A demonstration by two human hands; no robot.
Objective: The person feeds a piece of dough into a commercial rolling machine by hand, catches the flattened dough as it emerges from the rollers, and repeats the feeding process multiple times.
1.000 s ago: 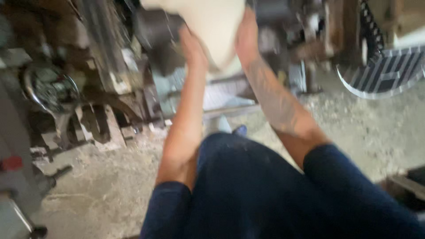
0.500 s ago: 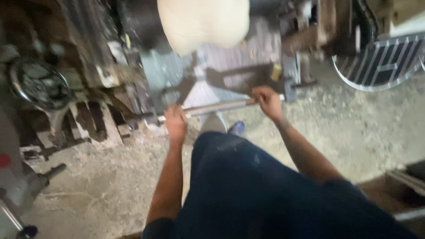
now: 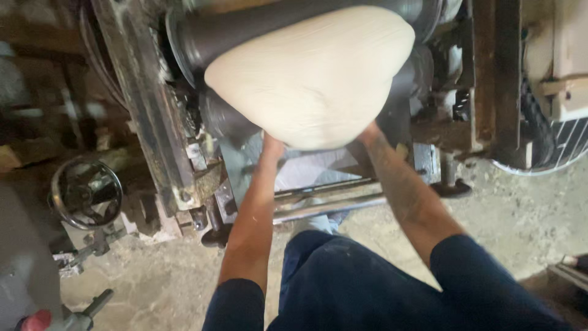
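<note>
A large pale rounded wooden block (image 3: 312, 76) is mounted on a dark metal spindle (image 3: 245, 30) of a lathe-like machine. Both my arms reach up beneath it. Only the heel of my left hand (image 3: 272, 144) shows at the block's lower left edge. My right hand (image 3: 369, 131) meets the lower right edge. The block hides the fingers of both hands, so their grip cannot be made out. A metal bar (image 3: 331, 202) runs across below my forearms, untouched.
The machine's steel bed (image 3: 147, 116) stands on the left, with a round handwheel (image 3: 86, 193) lower left. A metal grille (image 3: 551, 150) is at the right. A dusty concrete floor (image 3: 502, 208) lies around my dark trousers. A red-knobbed lever (image 3: 43, 320) pokes in at the bottom left.
Half a second ago both hands gripped the metal bar low on the machine. They have let it go and risen to the underside of the wooden block.
</note>
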